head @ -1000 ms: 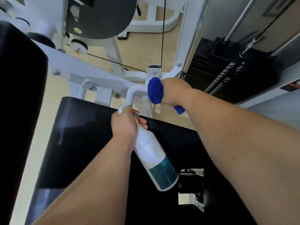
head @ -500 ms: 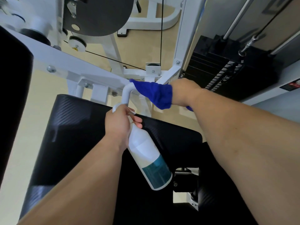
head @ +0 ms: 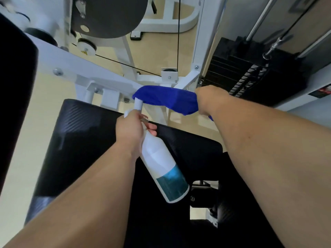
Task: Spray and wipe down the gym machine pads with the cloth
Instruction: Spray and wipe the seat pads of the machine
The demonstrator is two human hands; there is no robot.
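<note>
1. Since a second ago, the blue cloth (head: 166,100) has been drawn out from a tight bunch into a long band along the white handle bar (head: 138,105), just past the far edge of the black seat pad (head: 80,149).
2. Its right end is gripped by the right hand (head: 208,99); the fingers are mostly hidden.
3. The spray bottle (head: 161,165) is held at the neck by the left hand (head: 130,129), fingers curled round it, above the pad.
4. The cloth is best kept wrapped round the bar and pulled through the bend, then taken to the pad.
</note>
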